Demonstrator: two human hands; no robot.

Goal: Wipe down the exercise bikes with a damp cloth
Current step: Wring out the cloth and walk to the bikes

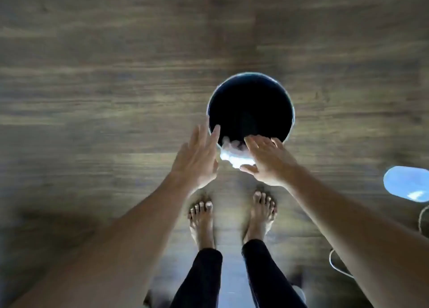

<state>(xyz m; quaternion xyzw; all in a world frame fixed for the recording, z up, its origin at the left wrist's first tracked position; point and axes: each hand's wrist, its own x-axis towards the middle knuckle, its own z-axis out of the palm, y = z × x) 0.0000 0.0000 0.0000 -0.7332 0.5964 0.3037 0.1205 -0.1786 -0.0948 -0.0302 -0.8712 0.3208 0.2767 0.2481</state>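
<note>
A round bucket (251, 78) with a pale rim and a dark inside stands on the wooden floor in front of my bare feet. A white cloth (233, 153) hangs over its near rim, bright and blurred. My left hand (197, 159) reaches toward the bucket's left side with straight fingers, its fingertips at the rim. My right hand (269, 161) lies flat over the cloth with spread fingers, apparently touching it. No exercise bike is in view.
Dark wood-grain floor (116, 87) spreads all around. A pale blue rounded object (406, 183) lies at the right edge. A thin white cord loop (336, 264) shows under my right forearm, and a curved grey part (423, 219) sits at the far right.
</note>
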